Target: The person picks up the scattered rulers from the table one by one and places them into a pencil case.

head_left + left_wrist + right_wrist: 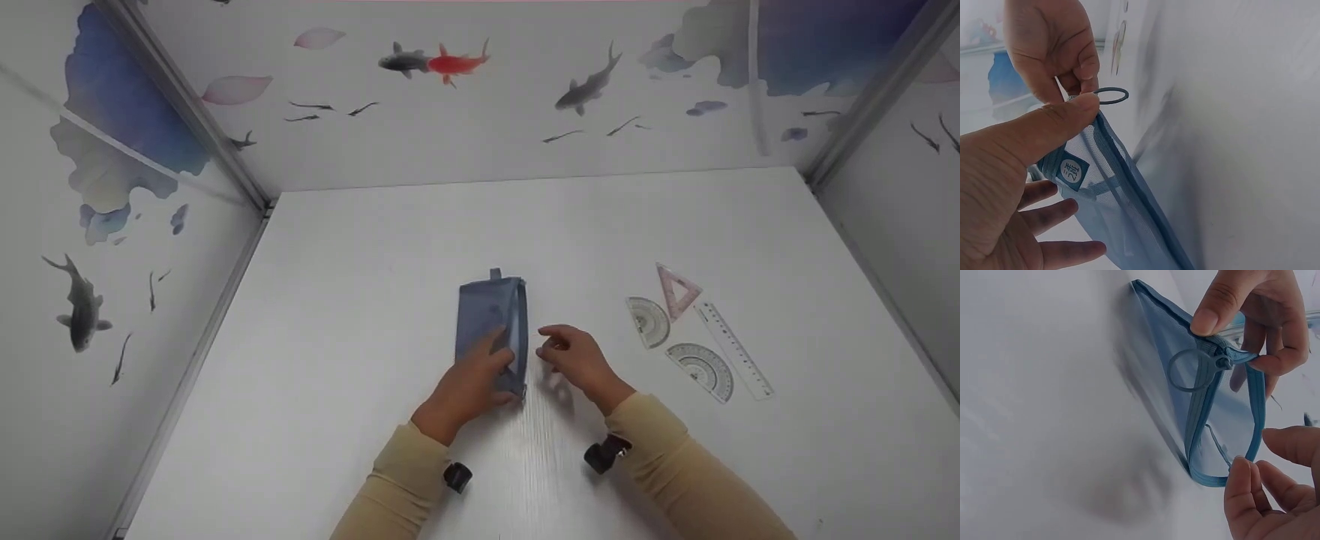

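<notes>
A blue mesh zip pouch lies lengthwise near the middle of the white table. My left hand holds it at the near end, thumb on top beside the zipper. In the right wrist view the pouch's mouth gapes between two blue zipper edges, and a ring pull hangs by the left thumb. A small label with white characters shows in the left wrist view. Just right of the pouch is my right hand, its fingers loosely bent, fingertips right at the zipper edge in the right wrist view.
To the right lie a pink set square, a small protractor, a larger protractor and a clear ruler. Printed panels with fish stand along the table's back and sides.
</notes>
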Demonstrator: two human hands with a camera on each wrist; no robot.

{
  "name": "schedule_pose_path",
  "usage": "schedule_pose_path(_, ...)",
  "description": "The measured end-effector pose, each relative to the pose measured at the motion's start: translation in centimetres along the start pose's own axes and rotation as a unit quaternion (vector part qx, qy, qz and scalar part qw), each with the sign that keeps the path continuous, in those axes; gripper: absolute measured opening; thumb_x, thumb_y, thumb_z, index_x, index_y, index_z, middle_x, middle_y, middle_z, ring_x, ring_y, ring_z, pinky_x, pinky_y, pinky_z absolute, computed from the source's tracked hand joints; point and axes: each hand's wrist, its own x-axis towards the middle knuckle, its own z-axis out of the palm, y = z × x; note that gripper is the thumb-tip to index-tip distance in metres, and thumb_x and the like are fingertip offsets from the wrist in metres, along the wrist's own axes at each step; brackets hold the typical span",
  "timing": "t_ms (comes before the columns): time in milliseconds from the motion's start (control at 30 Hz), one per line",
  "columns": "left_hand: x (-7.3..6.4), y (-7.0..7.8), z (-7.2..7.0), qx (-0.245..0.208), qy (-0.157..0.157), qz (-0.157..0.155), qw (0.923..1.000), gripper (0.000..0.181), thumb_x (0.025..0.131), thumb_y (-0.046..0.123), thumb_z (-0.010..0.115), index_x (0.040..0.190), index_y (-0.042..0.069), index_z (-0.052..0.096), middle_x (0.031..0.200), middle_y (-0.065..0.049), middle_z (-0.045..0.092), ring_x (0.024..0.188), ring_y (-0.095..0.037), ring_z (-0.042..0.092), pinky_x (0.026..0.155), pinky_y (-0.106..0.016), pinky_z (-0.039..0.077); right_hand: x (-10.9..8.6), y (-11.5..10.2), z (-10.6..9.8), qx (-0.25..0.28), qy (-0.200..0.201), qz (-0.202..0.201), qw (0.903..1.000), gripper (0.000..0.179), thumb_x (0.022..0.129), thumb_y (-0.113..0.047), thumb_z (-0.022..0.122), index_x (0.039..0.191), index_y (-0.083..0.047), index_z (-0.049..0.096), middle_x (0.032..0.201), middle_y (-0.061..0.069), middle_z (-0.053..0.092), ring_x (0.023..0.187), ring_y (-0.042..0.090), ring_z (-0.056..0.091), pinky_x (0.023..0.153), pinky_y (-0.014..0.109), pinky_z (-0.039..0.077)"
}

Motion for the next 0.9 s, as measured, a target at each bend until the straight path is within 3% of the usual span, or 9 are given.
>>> schedule_pose_path(133,-0.1,0.1,0.0,0.005,0.006,0.001,1.0000,0.043,0.076,0.023,0.083,0.106,0.012,0.053,0.150,-0.019,0.034,0.125,-0.032,0.049,0.085,-0.039,0.052,-0.4,0.0,-0.5,-0.042,0.003,-0.025,0.9988,0.037,0.088,-0.005,0.065,0.123,0.003,0.059,0.096,0.010,0.063,0.087,0.020,0.059,0.075,0.033,0.052)
schedule_pose_path(367,-0.2,0.1,0.2,0.002,0.007,-0.002,1.0000,0.044,0.077,0.024,0.082,0.107,0.012,0.053,0.151,-0.017,0.034,0.129,-0.032,0.046,0.087,-0.039,0.051,-1.4,0.2,-1.4,-0.096,0.006,-0.067,0.9931,0.037,0.089,-0.008,0.066,0.124,0.001,0.060,0.106,0.013,0.063,0.102,0.029,0.060,0.091,0.044,0.047)
schedule_pose_path(900,0.0,0.3,0.2,-0.038,-0.003,-0.031,0.9988,0.041,0.076,0.021,0.083,0.107,0.014,0.056,0.154,-0.014,0.031,0.133,-0.033,0.042,0.091,-0.039,0.050,-2.8,1.5,-3.9,-0.179,0.016,-0.100,0.9785,0.042,0.090,-0.010,0.067,0.129,-0.002,0.056,0.120,0.016,0.059,0.110,0.029,0.057,0.091,0.045,0.047)
